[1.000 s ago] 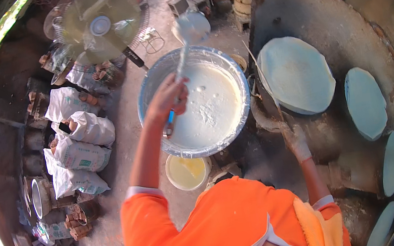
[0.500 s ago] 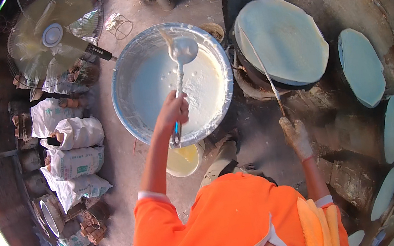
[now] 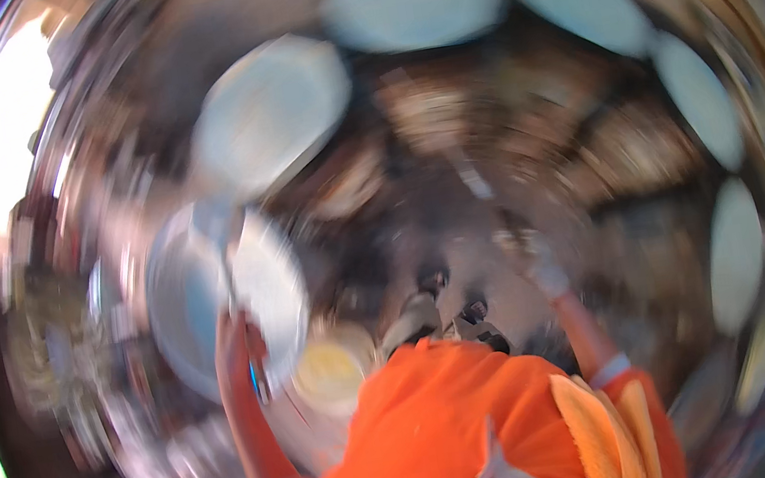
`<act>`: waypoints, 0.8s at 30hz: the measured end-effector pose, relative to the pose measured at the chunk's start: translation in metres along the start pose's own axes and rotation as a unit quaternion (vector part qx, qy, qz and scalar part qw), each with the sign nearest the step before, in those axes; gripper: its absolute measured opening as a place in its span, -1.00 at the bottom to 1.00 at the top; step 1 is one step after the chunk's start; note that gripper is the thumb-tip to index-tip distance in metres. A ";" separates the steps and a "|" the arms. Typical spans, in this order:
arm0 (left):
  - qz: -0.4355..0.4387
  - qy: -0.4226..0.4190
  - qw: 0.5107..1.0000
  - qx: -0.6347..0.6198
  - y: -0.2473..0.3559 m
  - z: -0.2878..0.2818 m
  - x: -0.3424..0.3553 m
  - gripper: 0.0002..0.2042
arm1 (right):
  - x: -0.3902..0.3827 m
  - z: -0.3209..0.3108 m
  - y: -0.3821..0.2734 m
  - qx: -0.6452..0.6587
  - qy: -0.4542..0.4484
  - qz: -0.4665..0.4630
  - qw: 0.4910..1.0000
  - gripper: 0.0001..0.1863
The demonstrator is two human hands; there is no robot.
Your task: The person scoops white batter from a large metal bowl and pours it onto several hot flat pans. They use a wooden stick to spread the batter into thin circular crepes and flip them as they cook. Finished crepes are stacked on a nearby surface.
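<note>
Gripping a long-handled, silvery metal ladle (image 3: 230,282), left hand (image 3: 242,340) over wide, round grey metal basin (image 3: 165,313) at left; right hand (image 3: 523,253) closed on thin, pale, blurred stick (image 3: 474,179).

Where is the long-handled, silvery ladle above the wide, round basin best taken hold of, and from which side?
The ladle is probably best gripped by the near half of its narrow handle, coming from the person's side. Its rounded bowl points away, toward the far rim of the basin, leaving the handle easier to wrap; the left hand holds it there. Blur hides detail.
</note>
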State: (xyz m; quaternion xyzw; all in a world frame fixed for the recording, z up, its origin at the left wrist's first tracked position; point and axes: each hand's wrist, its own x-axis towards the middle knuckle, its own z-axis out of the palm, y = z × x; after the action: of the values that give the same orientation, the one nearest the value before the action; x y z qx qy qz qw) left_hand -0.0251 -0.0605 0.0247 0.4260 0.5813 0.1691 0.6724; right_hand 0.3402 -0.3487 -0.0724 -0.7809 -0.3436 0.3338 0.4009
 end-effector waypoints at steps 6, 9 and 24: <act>-0.026 -0.319 0.946 0.054 -0.011 0.154 -0.015 -0.86 | -0.076 0.005 0.034 0.042 0.256 0.018 0.965 -0.50; -0.080 -0.463 0.871 0.143 -0.009 0.259 -0.044 -0.84 | -0.145 0.034 0.130 0.143 0.414 0.066 0.897 -0.51; -0.120 -0.791 0.443 0.405 -0.217 0.600 -0.371 -0.78 | -0.395 -0.048 0.212 0.514 0.823 0.084 0.226 -0.74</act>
State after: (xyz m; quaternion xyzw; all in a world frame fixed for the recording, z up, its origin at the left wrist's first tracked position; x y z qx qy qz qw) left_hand 0.3734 -0.6801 0.0705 0.5250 -0.1551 -0.5778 0.6054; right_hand 0.2218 -0.7795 -0.1342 -0.2742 0.4896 -0.3565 0.7470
